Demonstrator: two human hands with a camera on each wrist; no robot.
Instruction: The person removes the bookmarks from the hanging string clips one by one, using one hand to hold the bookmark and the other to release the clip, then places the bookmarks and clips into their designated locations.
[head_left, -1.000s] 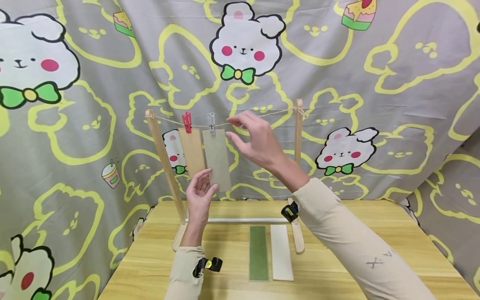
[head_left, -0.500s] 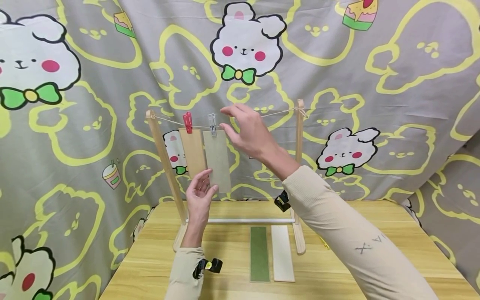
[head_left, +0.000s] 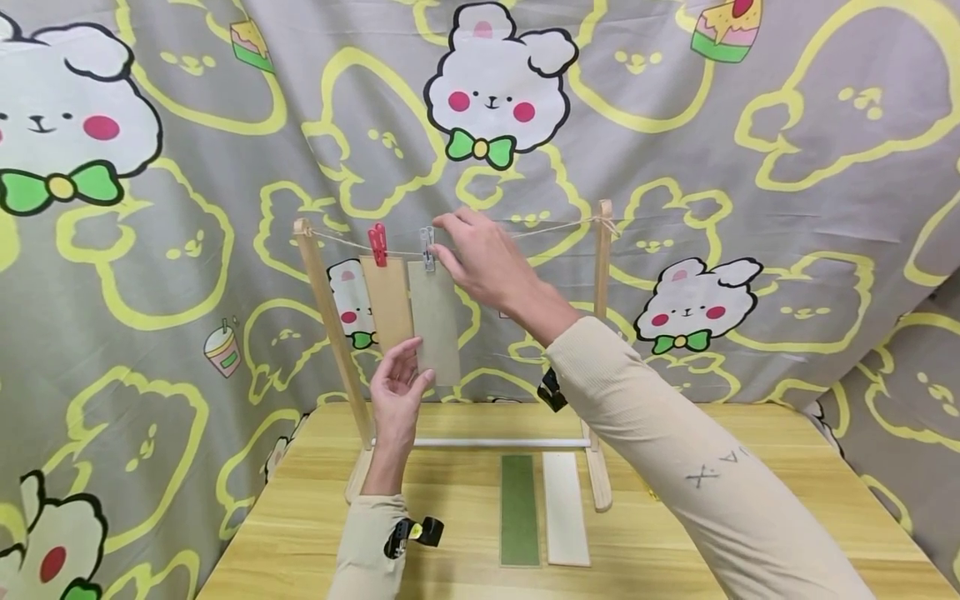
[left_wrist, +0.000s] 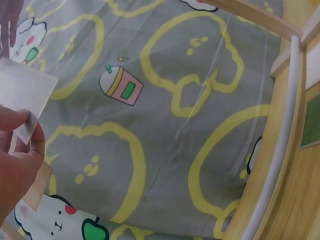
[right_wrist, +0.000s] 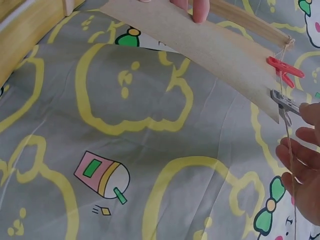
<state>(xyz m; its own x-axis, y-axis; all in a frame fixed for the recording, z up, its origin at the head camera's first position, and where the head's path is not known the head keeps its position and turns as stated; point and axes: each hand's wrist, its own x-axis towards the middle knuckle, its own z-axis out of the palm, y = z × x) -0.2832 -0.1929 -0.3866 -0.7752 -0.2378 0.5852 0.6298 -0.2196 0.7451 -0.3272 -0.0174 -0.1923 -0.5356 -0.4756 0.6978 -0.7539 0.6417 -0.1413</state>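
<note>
The table [head_left: 300,533] is backed by patterned cloth [head_left: 540,183]; card [head_left: 437,317] pinched by left hand [head_left: 396,387], clip [head_left: 428,260] seen beside right hand [head_left: 487,258], fingers parted.

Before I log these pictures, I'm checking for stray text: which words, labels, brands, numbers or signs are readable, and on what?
"X": on the right sleeve.
Triangle-like mark beside it: too unclear to read.
Black wrist camera on the left sleeve: markings too small to read.
</note>
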